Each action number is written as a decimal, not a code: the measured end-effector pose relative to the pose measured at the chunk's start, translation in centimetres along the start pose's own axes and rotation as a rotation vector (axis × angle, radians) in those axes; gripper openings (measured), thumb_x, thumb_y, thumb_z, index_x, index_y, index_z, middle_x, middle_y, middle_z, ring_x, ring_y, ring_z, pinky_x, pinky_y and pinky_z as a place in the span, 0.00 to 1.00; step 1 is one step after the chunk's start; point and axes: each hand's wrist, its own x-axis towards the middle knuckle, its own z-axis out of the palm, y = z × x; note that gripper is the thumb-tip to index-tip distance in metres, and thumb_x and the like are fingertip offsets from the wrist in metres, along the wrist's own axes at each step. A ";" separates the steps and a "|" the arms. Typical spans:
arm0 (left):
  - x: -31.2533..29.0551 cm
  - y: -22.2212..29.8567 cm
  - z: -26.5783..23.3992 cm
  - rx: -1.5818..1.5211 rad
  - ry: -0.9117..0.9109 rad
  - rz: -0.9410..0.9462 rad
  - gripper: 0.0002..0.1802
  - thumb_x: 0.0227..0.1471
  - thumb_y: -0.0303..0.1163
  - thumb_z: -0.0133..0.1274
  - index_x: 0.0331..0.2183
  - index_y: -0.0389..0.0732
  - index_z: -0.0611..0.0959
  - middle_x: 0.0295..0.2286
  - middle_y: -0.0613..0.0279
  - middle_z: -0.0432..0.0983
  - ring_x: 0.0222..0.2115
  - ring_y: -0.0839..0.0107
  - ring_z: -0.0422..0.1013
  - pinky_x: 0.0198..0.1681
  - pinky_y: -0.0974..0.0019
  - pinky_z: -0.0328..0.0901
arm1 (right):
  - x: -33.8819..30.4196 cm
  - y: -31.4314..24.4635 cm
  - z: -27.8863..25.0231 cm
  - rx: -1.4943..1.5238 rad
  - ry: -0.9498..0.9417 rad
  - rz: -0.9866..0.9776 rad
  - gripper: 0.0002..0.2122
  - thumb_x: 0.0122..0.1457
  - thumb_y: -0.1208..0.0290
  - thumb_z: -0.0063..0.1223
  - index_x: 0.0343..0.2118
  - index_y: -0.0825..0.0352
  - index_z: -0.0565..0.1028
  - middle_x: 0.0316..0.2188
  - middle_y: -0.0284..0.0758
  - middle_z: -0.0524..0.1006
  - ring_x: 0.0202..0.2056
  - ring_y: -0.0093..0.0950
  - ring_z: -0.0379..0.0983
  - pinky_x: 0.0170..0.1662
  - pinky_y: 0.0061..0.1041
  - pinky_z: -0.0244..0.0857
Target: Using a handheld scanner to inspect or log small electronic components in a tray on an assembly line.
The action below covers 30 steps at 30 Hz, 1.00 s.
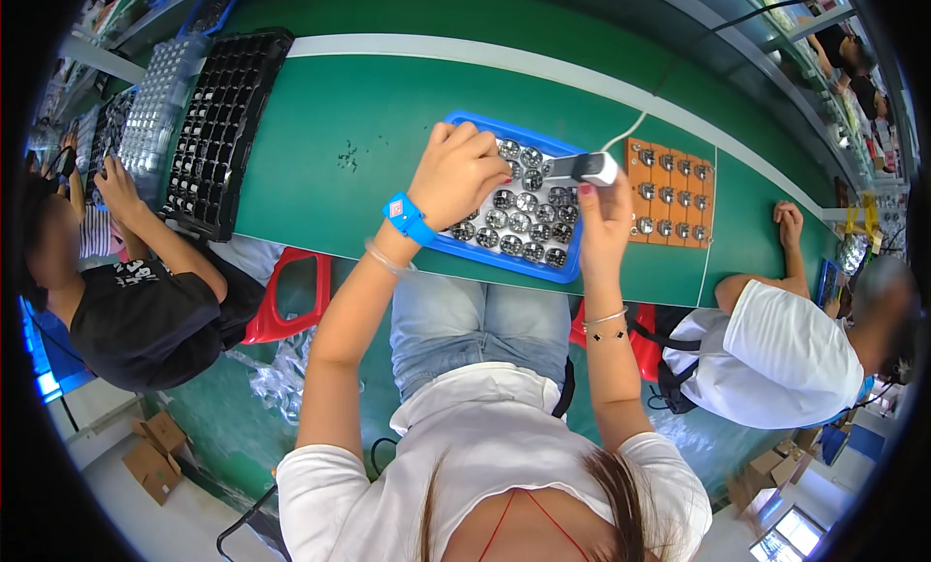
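Observation:
My left hand (458, 174), with a blue wrist strap (407, 218), is over the left side of a blue-rimmed tray (514, 269). Its fingers are pinched together, and whatever they hold is hidden. Several round, shiny silver-and-dark parts (524, 201) sit in the tray on a white bed. At the tray's upper right, my right hand (603, 213) is closed on a white-and-black corded tool (590, 168). The tool's flat grey end points left over the parts, close to my left fingertips. A pale cable (626, 132) runs up from it.
Right of the tray lies an orange-brown board (669, 195) with rows of metal fittings. Black compartment trays (218, 126) and clear ones (167, 101) stand at the left. Dark bits (347, 157) lie on the green table. Co-workers (145, 300) (790, 349) sit either side.

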 end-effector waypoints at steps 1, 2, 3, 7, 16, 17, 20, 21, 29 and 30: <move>-0.1 -0.2 0.1 0.033 -0.034 -0.013 0.04 0.41 0.35 0.61 0.22 0.48 0.83 0.24 0.71 0.68 0.31 0.70 0.65 0.39 0.63 0.56 | 0.3 -0.2 -0.2 0.017 0.008 -0.022 0.18 0.60 0.74 0.52 0.52 0.72 0.66 0.45 0.35 0.72 0.48 0.24 0.68 0.54 0.25 0.59; -0.3 -0.3 0.2 0.033 -0.033 -0.013 0.04 0.41 0.35 0.61 0.22 0.48 0.83 0.24 0.71 0.68 0.31 0.70 0.65 0.39 0.63 0.56 | 0.6 -0.2 -0.5 0.035 0.017 -0.045 0.18 0.60 0.74 0.52 0.52 0.72 0.66 0.45 0.35 0.72 0.48 0.24 0.68 0.53 0.25 0.59; -0.3 -0.4 0.2 0.024 -0.071 -0.011 0.04 0.41 0.36 0.61 0.23 0.48 0.83 0.24 0.71 0.68 0.31 0.70 0.65 0.39 0.63 0.56 | 0.8 -0.2 -0.7 0.017 -0.007 -0.064 0.18 0.59 0.75 0.52 0.51 0.72 0.66 0.45 0.35 0.72 0.48 0.25 0.68 0.54 0.25 0.59; 0.2 -0.8 0.7 -0.004 -0.031 -0.082 0.05 0.41 0.37 0.61 0.23 0.48 0.84 0.24 0.70 0.68 0.33 0.69 0.64 0.40 0.63 0.56 | 1.1 -0.4 -0.4 -0.090 -0.072 -0.077 0.17 0.58 0.77 0.53 0.50 0.73 0.68 0.46 0.36 0.73 0.48 0.26 0.68 0.54 0.26 0.59; 2.0 -0.8 0.3 -0.011 -0.058 -0.042 0.04 0.42 0.34 0.60 0.26 0.48 0.84 0.24 0.69 0.67 0.32 0.69 0.65 0.39 0.64 0.55 | 2.1 -0.3 0.3 -0.379 -0.201 -0.080 0.16 0.57 0.77 0.54 0.48 0.71 0.71 0.44 0.36 0.74 0.47 0.24 0.69 0.51 0.23 0.61; 2.0 -0.5 0.2 -0.033 -0.016 -0.008 0.04 0.42 0.34 0.60 0.26 0.48 0.84 0.24 0.69 0.67 0.32 0.69 0.65 0.39 0.64 0.55 | 2.1 -0.3 0.4 -0.372 -0.224 -0.073 0.16 0.57 0.77 0.54 0.49 0.71 0.71 0.44 0.36 0.74 0.46 0.24 0.69 0.51 0.23 0.62; 2.0 -0.2 -0.1 -0.054 0.022 0.024 0.03 0.43 0.34 0.60 0.25 0.48 0.83 0.24 0.69 0.67 0.32 0.69 0.65 0.39 0.64 0.55 | 2.0 -0.4 0.5 -0.346 -0.242 -0.057 0.15 0.57 0.77 0.53 0.49 0.71 0.71 0.44 0.36 0.74 0.46 0.24 0.70 0.50 0.23 0.63; 2.0 -0.2 -0.2 -0.049 0.002 0.018 0.03 0.42 0.34 0.60 0.25 0.48 0.83 0.24 0.69 0.67 0.32 0.69 0.65 0.39 0.64 0.55 | 2.1 -0.2 0.4 -0.355 -0.246 -0.068 0.16 0.57 0.77 0.53 0.49 0.71 0.71 0.44 0.36 0.74 0.46 0.24 0.70 0.50 0.23 0.63; 2.0 -2.0 1.0 0.054 -0.092 0.004 0.06 0.41 0.35 0.61 0.27 0.48 0.84 0.25 0.69 0.68 0.33 0.69 0.65 0.40 0.63 0.56 | 2.1 -0.7 0.3 0.011 0.029 -0.013 0.18 0.61 0.75 0.49 0.53 0.71 0.65 0.47 0.34 0.72 0.49 0.23 0.67 0.53 0.23 0.59; 1.7 -2.3 1.3 0.046 -0.106 -0.015 0.06 0.41 0.36 0.61 0.26 0.48 0.84 0.25 0.68 0.69 0.33 0.68 0.64 0.40 0.62 0.56 | 2.2 -0.9 0.3 0.012 0.025 -0.014 0.18 0.61 0.75 0.49 0.53 0.71 0.65 0.47 0.34 0.72 0.49 0.23 0.67 0.53 0.23 0.59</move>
